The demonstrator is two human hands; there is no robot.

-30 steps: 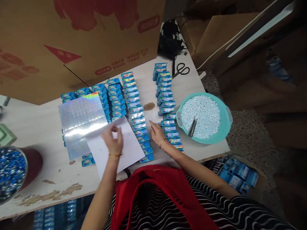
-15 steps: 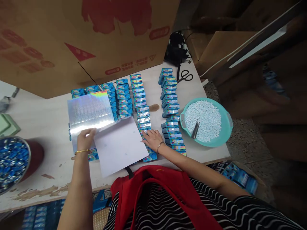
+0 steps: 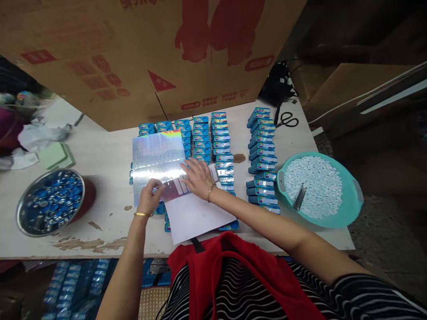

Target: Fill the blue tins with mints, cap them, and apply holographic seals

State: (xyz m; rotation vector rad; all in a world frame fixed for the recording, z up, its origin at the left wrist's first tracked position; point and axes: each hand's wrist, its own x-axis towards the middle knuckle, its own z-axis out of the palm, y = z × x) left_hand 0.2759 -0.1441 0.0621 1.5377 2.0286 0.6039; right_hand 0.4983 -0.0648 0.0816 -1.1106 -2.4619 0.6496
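Observation:
My left hand (image 3: 149,196) pinches the left end of a sticker sheet (image 3: 200,218), white on its back, whose upper edge is folded over to show a shiny strip of labels (image 3: 178,186). Lying flat, fingers apart, my right hand (image 3: 199,178) touches that folded strip. A shiny rainbow holographic sheet (image 3: 156,151) lies just beyond my left hand. Both sheets rest on rows of small blue boxes (image 3: 202,138) and hide part of them. One more row of blue boxes (image 3: 262,146) stands to the right.
A turquoise basin (image 3: 350,204) of small white pellets (image 3: 313,182) holds a metal scoop (image 3: 300,198). At left is a metal bowl (image 3: 23,222) of blue-and-silver pieces (image 3: 60,195). Scissors (image 3: 288,120) lie at back right; a large carton (image 3: 133,58) stands behind. Green blocks (image 3: 55,155) lie left.
My right hand has moved left from the boxes onto the sheet's upper edge, now folded to show labels. My left hand stays at its left end. The view has shifted left.

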